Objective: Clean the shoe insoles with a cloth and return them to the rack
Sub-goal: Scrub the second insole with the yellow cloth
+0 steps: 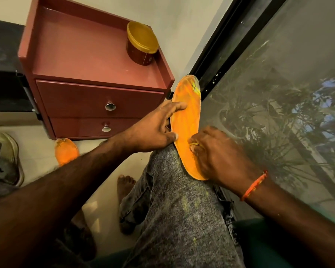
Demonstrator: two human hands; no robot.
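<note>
Home interior, red drawer unit point(97, 80), screened window point(278, 93), tiled floor point(37, 151)

We see our left forearm run in from the lower left, and our left hand point(155, 130) is turned palm-right, its index finger stretched forward and its thumb pressed in below, the other fingers curled behind. Our right arm comes in from the lower right, with an orange thread band point(254, 185) round the wrist. Our right hand point(219, 153) shows its back to us, knuckles up, fingers curled down and inward. Our raised knee in grey jeans point(174, 200) lies under both hands, and a bare foot point(126, 183) rests below
</note>
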